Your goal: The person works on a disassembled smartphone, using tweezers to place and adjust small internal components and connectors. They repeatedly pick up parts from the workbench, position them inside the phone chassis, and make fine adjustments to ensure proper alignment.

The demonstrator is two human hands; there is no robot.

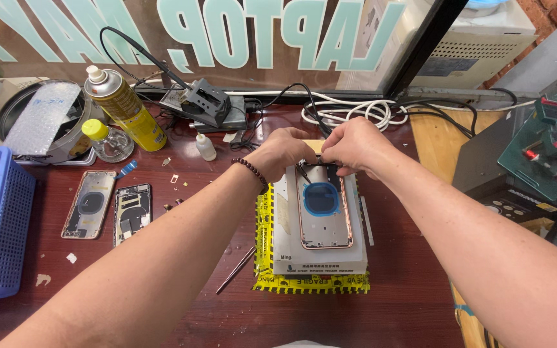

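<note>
A dark red-brown wooden table (182, 322) runs up to a glass window (240, 38) with large pale green lettering, held by a black frame (420, 51). Brick wall (549, 19) shows at the far right, beside a lighter wooden board (439, 148). Light is even and bright

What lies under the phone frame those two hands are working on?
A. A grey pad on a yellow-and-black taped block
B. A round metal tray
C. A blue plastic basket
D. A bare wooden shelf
A: the phone frame lies flat on a grey pad, which sits on a yellow-and-black taped block; the blue basket stands apart at the far left.
</note>
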